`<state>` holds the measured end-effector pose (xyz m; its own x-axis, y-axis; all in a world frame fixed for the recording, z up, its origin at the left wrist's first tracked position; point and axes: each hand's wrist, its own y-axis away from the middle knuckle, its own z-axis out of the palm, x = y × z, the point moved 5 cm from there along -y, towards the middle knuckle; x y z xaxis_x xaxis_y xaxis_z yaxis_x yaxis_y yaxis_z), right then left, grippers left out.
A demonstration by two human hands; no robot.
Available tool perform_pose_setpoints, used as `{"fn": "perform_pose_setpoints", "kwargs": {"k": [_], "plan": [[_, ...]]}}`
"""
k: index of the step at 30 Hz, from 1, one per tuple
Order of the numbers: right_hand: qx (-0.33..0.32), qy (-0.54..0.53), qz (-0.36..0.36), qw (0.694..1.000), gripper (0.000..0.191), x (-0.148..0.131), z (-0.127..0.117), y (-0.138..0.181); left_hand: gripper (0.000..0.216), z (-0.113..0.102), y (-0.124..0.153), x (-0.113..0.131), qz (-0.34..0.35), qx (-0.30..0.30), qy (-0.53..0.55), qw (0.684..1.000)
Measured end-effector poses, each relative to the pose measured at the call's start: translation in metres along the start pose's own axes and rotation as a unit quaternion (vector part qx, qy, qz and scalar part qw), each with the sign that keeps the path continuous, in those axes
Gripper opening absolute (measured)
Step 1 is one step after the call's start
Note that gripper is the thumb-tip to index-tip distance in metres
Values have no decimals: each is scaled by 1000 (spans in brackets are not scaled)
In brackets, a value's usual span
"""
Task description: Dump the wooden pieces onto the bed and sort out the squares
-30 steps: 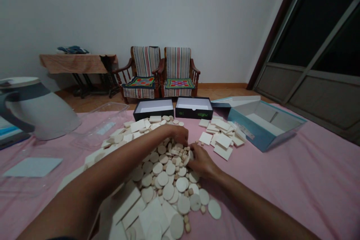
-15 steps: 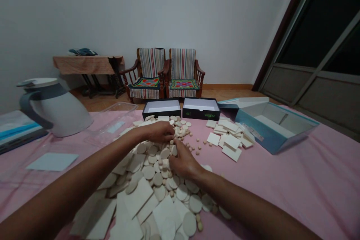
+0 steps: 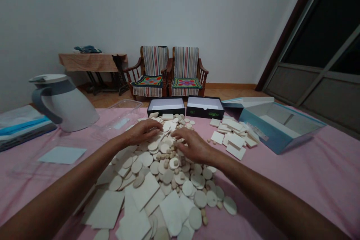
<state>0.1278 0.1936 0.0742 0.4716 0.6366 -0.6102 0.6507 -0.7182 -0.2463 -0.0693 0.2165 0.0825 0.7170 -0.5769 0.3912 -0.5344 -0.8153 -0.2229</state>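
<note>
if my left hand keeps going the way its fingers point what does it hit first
The left hand would most likely meet the white discs at the pile's far end, just ahead of its fingertips. Beyond them the line runs toward the black box with green print, though depth is unclear.

White wall (image 3: 112, 15), two striped armchairs (image 3: 169, 72), dark sliding door (image 3: 323, 56)
</note>
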Motion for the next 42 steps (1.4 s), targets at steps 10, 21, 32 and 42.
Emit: {"fn": "perform_pose_setpoints", "kwargs": {"k": [10,21,32,42], "plan": [[-53,321,200,924,24,97,-18,46,26,3,6,15,58,48,-122,990],[31,88,191,977,16,100,1,37,16,32,41,70,84,68,-134,985],[12,-6,85,996,16,46,-8,0,14,54,53,93,82,61,-101,990],[-123,204,162,958,22,64,11,27,19,57,59,94,71,59,-82,992]]}}
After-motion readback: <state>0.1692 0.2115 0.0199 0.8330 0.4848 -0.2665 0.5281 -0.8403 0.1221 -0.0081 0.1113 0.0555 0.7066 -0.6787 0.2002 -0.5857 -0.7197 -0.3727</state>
